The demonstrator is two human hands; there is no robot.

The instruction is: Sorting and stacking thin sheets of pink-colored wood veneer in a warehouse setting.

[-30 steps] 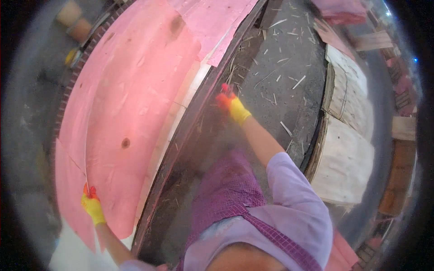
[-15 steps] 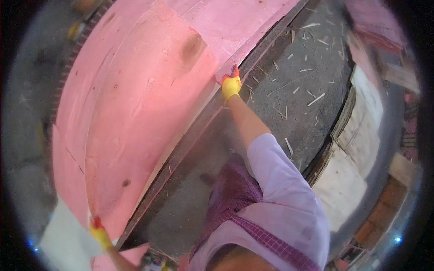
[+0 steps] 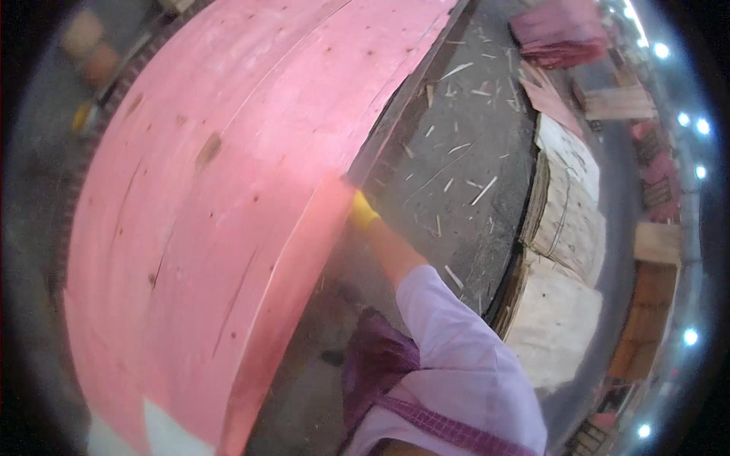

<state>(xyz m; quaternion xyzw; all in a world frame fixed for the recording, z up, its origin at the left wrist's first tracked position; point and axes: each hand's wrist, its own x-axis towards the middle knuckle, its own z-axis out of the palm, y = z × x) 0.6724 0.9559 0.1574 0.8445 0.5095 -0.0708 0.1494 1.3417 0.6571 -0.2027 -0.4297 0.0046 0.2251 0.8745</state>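
A pink-coated veneer sheet (image 3: 287, 262) is lifted at its near edge, with that side strip bent up along the front of the pile. My right hand (image 3: 363, 211), in a yellow glove with red fingertips seen earlier, grips the sheet's far corner; the fingers are mostly hidden by the sheet. Beneath and beyond spreads a broad pink veneer layer (image 3: 182, 205) with dark knots and several cracks. Out of the picture is my left hand. A pale, uncoated patch (image 3: 171, 433) shows at the lower left.
Wood splinters (image 3: 484, 191) litter the grey floor (image 3: 426, 220) to my right. Past it lie stacks of pale veneer (image 3: 559, 304), and a pink stack (image 3: 559, 30) stands at the far right. A dark rail (image 3: 395, 125) runs along the pile's edge.
My right hand has come nearer and left with the sheet's corner, and the sheet's near side has risen. My left hand has gone out of view at the lower left. The view has shifted right.
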